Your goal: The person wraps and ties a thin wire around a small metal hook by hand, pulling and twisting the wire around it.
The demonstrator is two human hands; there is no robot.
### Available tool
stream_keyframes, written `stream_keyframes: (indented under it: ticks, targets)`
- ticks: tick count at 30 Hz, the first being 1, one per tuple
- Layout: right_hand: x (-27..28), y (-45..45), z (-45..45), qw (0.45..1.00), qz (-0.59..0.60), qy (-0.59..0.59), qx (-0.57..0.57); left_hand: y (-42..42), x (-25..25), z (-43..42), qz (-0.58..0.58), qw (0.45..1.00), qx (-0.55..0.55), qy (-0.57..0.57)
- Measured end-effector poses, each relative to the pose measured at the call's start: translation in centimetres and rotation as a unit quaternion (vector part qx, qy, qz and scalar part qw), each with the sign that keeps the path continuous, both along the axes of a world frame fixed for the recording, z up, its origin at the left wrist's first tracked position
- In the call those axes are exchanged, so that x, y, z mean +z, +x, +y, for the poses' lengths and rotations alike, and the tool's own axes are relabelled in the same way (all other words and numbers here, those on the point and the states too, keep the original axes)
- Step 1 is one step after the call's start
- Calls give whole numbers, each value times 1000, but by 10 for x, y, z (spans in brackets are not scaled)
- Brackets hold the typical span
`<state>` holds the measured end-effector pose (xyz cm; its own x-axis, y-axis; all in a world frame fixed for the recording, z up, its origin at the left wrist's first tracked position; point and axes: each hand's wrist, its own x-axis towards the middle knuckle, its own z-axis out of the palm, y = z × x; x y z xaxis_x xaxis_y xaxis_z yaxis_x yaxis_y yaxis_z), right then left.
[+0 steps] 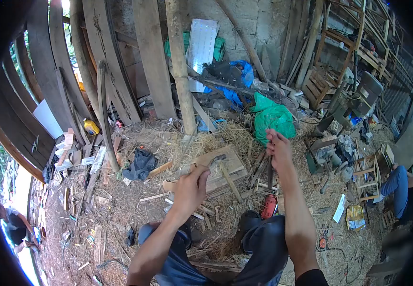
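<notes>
My left hand (189, 191) is closed, thumb against curled fingers, above the near left part of a wooden block (230, 156). Whatever it pinches is too small to make out. A hammer (230, 182) lies on the block, its dark head to the right of my left fingertips and its wooden handle slanting toward me. My right hand (279, 148) is raised to the right of the block, fingers bent together, in front of a green sack. What lies in its grip cannot be made out. A dark bar (270, 174) shows just below that hand; contact with it is unclear.
A red object (269, 207) lies beside my right foot. Wood shavings and offcuts cover the ground. Beyond the block are a black plastic bag (141, 164), a green sack (274, 117) and a wooden post (179, 71). Another person (402, 190) sits at right; one more is at far left.
</notes>
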<state>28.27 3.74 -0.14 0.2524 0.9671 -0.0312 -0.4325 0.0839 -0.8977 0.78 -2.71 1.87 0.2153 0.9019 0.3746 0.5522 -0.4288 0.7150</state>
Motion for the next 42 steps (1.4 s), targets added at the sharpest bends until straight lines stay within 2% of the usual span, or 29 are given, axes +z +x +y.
stream_keyframes:
  ticks: [1,3,5,7,9,11,13,14,20,22,26,28,32,34,35,37,40,42]
  targets:
    - [4,4,1,999,22,-8,-31,-3,-1,4,-31,1000,0,-1]
    - [0,-4,-4,1000,-12,-24,-3,-3,-5,9,-52,999,-6,-14]
    - [5,-24,-12,995,-70,-18,72,-2,-13,14,-72,997,-11,-31]
    - [14,-43,-17,992,-108,4,69,0,-19,19,-163,979,-61,-103]
    - [25,-55,-22,964,-248,9,97,3,-13,17,-168,976,-63,-124]
    - [21,-63,-18,955,-281,39,84,6,-9,17,-178,971,-65,-147]
    - [24,-73,-20,950,-279,137,24,7,-10,17,-191,972,-71,-114]
    - [29,-74,-24,949,-281,137,26,7,-10,17,-193,972,-70,-113]
    - [39,-81,-39,978,-156,30,135,6,-10,15,-194,974,-69,-99]
    - [37,-91,-42,971,-107,8,214,8,-10,17,-194,974,-77,-90]
    - [20,-71,-19,978,-144,58,136,3,-6,13,-157,980,-86,-86]
    - [23,-60,-17,996,-61,45,50,0,-11,14,-125,983,-97,-90]
    - [26,-74,-26,995,-49,49,74,3,-8,14,-140,982,-87,-92]
    - [23,-92,-33,977,-126,16,170,7,-9,15,-148,984,-73,-68]
    - [22,-95,-32,978,-125,16,169,7,-10,15,-147,984,-74,-68]
    - [19,-99,-32,962,-131,20,238,7,-12,15,-142,987,-53,-56]
    - [21,-82,-24,981,-85,2,172,4,-8,12,-121,990,-57,-44]
    - [25,-67,-20,983,-57,-11,175,1,2,7,-104,991,-64,-47]
